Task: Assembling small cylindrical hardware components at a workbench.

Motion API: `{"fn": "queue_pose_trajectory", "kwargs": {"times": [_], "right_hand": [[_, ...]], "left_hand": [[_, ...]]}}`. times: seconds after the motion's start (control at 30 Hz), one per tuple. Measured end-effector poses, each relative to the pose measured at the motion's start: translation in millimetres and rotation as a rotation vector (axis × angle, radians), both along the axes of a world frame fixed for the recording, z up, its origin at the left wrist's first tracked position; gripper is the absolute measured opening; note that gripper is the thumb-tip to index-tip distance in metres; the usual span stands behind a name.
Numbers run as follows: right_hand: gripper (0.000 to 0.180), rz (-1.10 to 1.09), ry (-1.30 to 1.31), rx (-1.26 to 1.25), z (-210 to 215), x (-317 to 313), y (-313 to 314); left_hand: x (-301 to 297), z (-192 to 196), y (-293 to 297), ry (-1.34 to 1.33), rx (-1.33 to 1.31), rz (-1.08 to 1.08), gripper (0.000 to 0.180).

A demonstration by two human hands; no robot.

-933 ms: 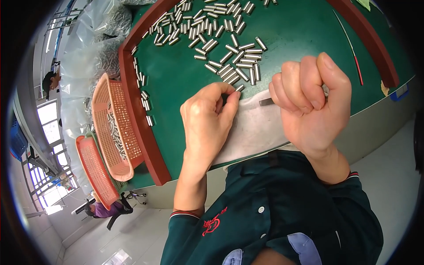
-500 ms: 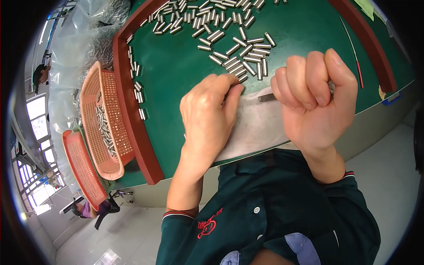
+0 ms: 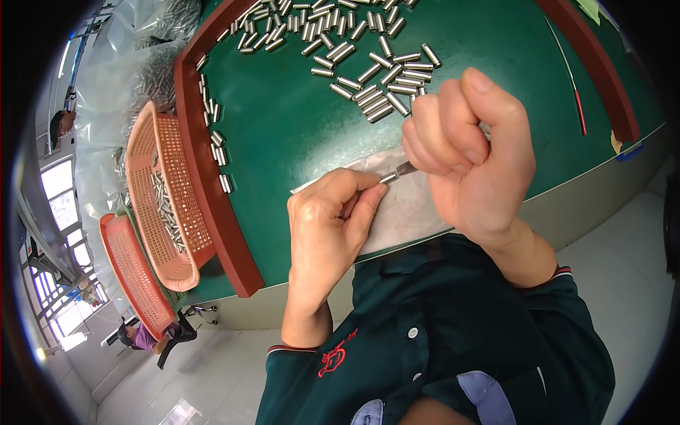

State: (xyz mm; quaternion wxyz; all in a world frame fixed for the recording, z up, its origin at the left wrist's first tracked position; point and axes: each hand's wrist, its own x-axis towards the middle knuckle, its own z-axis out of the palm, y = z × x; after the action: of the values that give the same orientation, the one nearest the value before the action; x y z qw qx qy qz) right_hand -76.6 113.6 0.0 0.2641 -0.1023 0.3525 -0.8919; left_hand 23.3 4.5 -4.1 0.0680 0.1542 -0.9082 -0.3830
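Left hand [image 3: 329, 227], centre of frame, is pinched shut on a small metal pin [image 3: 389, 178]; thumb and forefinger grip its near end, the far end pokes out toward the right. Right hand [image 3: 471, 152], right of centre, is curled into a loose fist around a thin dark tool [image 3: 405, 168] whose tip meets the pin's free end. Both hands hover just over a pale sheet [image 3: 407, 212] lying on the green work mat [image 3: 283, 120] at the lower edge of the bench.

Step in hand, as judged: working the tool tip against or into the pin end, one piece at a time. Next move likely calls for steady alignment of tip and pin, a firm left pinch so the pin does not twist, then swapping for a fresh piece.

Loose pile of pins [image 3: 375, 78] sits upper centre, near the right knuckles but apart. More pins line the red-brown raised border [image 3: 212, 205] at left. Two orange mesh baskets [image 3: 166, 205] hang off the left side, the nearer one holding pins.

Hard to tell: most of the tool is hidden inside the right fist; whether the tip actually enters the pin is too small to see. The pile is cut off at the top edge. Lower left is blurred floor.
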Motion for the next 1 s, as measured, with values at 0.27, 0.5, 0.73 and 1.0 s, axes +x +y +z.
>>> {"fn": "queue_pose_trajectory", "kwargs": {"times": [0.27, 0.5, 0.73, 1.0], "right_hand": [[0.040, 0.008, -0.018, 0.003, -2, 2, -2], [0.040, 0.006, -0.006, 0.011, 1, 3, -3], [0.040, 0.004, 0.006, 0.039, -1, 4, -4], [0.041, -0.003, 0.209, 0.089, -5, 9, -4]], "left_hand": [[1, -2, 1, 0.010, 0.020, 0.013, 0.006], [1, -2, 0, 0.005, 0.017, 0.014, 0.007], [2, -6, 1, 0.028, 0.000, 0.005, 0.007], [0, -12, -7, 0.087, 0.013, -0.064, 0.008]]}}
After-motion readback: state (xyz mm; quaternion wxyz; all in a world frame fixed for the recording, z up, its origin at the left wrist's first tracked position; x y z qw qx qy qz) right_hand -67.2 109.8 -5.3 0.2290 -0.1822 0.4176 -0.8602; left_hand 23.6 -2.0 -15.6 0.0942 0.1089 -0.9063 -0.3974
